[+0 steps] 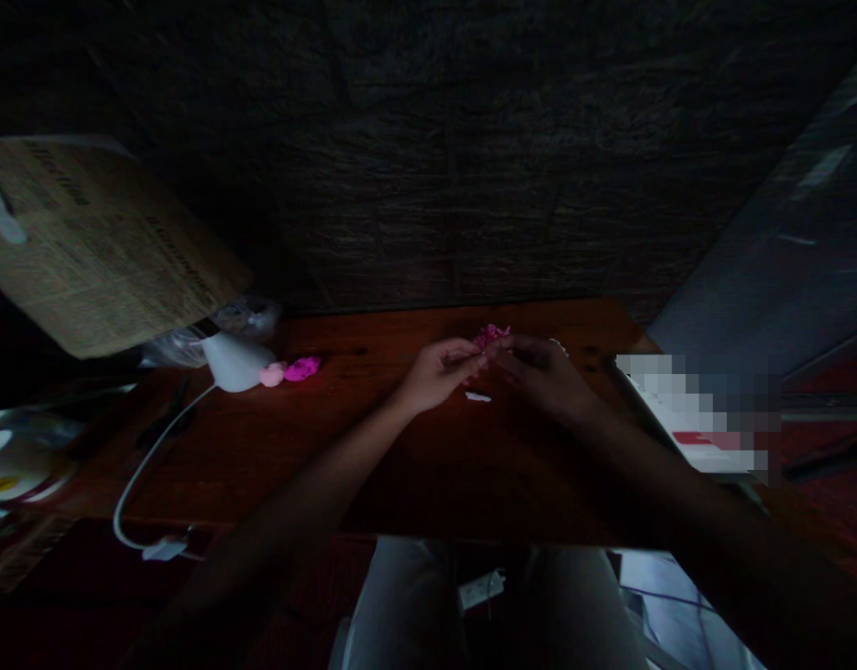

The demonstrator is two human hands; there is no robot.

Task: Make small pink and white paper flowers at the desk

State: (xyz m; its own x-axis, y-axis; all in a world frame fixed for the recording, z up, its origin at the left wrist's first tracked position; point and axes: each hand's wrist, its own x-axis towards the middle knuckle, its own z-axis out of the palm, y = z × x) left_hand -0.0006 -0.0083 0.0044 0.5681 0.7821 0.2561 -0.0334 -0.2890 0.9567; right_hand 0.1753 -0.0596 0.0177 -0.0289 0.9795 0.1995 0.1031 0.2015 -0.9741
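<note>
Two bare hands meet above the tabletop (pixel 295 465), near its wall side. Left hand (pixel 436 374): the grip is nearly closed, thumb and forefinger brought together at the lower edge of the pink piece (pixel 493 335). Right hand (pixel 548 374): the grip is likewise drawn in, fingers curled, tips at the same edge from the opposite side. The pink piece, crumpled in outline, lies between the two sets of fingertips and projects beyond them toward the wall (pixel 448 186); dim light and blur obscure the exact contact of each finger. A white scrap (pixel 478 397) lies on the tabletop, on the wearer's side of the fingertips. A small pale item (pixel 559 347) shows just beyond the right hand; its form cannot be told.

Left of the hands, a pale pink lump (pixel 273 374) and a magenta lump (pixel 303 368) lie side by side, the former beside the white base (pixel 236 363) of a lamp. A printed shade (pixel 113 247) leans above the base, with clear plastic (pixel 250 318) behind. A white cord (pixel 145 456) curves from the base over the near edge. Far right, a partly pixelated white object (pixel 700 419) rests near the right forearm. Below the tabletop, a power strip (pixel 482 590) shows between the wearer's legs (pixel 408 605).
</note>
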